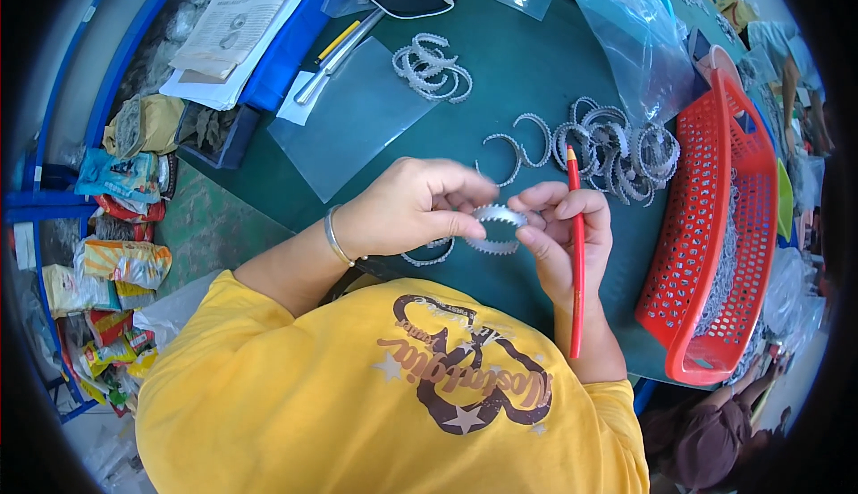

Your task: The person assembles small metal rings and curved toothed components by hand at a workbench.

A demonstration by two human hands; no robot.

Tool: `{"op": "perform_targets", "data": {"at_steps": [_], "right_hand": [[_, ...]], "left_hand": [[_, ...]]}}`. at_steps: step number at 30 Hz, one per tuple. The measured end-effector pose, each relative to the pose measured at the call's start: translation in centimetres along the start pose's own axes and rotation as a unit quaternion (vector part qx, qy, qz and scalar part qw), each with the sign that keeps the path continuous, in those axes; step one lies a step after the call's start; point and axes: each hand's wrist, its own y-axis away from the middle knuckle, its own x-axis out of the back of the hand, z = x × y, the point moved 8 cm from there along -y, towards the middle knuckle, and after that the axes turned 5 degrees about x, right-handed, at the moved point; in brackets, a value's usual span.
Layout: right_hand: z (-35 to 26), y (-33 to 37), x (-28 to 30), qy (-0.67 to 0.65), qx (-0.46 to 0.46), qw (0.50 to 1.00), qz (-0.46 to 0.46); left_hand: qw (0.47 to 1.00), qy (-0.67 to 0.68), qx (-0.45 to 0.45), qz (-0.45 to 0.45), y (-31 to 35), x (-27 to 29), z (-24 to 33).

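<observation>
Over the dark green tabletop (500,38), directly between the two hands, is a silver-grey, metallic-looking toothed ring (494,247). Right hand (572,235): narrow, thumb and fingertips pinching the ring's right edge; a slim red pencil (576,266) is also held, threaded through the fingers and pointing away from the body. Left hand (418,203): thumb tip at the ring's left edge, fingers half curled and blurred; cannot tell whether it grips. Just below the left hand, a second grey toothed ring (432,260), partly hidden. Beyond the left hand, a clear plastic sheet (344,127) lies flat, with a loose cluster of grey toothed loops (427,74) past its far corner. Beyond the right hand, a tangled heap of grey toothed bands (617,150); to that hand's right, a red perforated plastic basket (688,217), tilted.
</observation>
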Motion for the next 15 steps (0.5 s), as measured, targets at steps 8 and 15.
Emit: {"op": "perform_targets", "data": {"at_steps": [8,15], "right_hand": [[0.8,-2.0,2.7,0.444,0.018,0.896,-0.002],[3.6,-2.1,0.1,0.628,0.031,0.757,-0.176]], "left_hand": [[0.899,-0.35,-0.217,0.146,2.3,6.3,4.8],[0.936,-0.332,-0.078,0.084,2.5,6.2,-0.9]]}}
